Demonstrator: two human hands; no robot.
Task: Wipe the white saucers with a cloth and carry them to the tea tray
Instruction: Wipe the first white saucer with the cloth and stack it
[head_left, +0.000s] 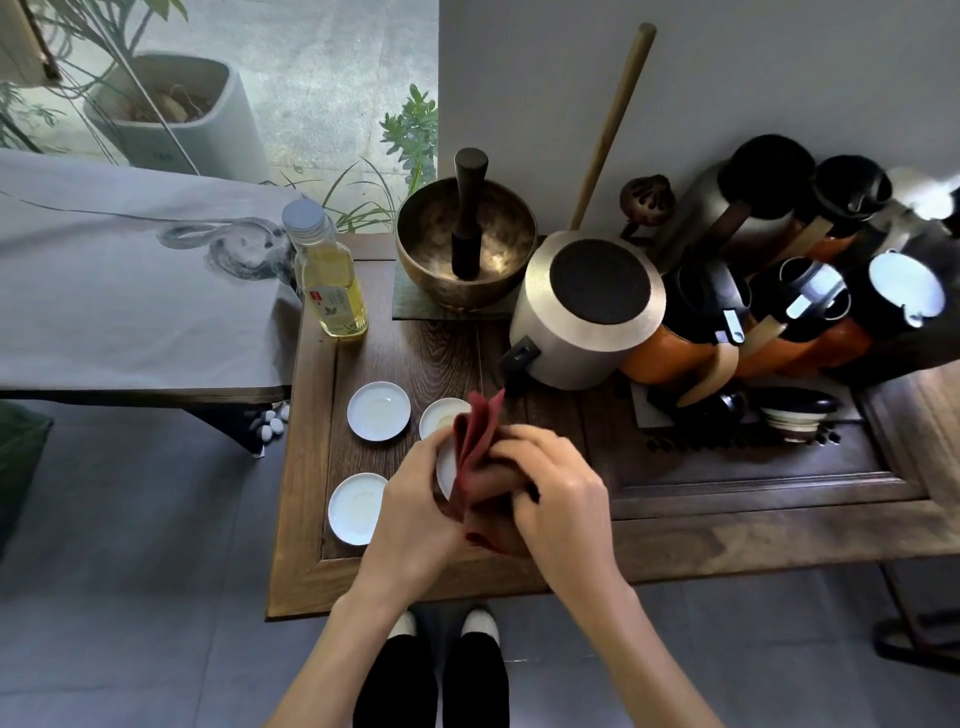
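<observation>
My left hand (415, 499) holds a white saucer (445, 467) on edge above the dark wooden table (675, 540). My right hand (550, 493) presses a dark red cloth (475, 441) against that saucer, and the cloth hides most of it. Three more white saucers lie flat on the table: one (378, 418) to the upper left, one (439, 415) partly behind the cloth, one (356, 508) at the lower left beside my left wrist.
A bottle of yellow oil (330, 280) stands at the table's back left. Behind it are a bronze bowl with a pestle (465, 244), a silver canister (587, 312) and several dark kettles (779, 280). A grey-clothed table (130, 291) stands to the left.
</observation>
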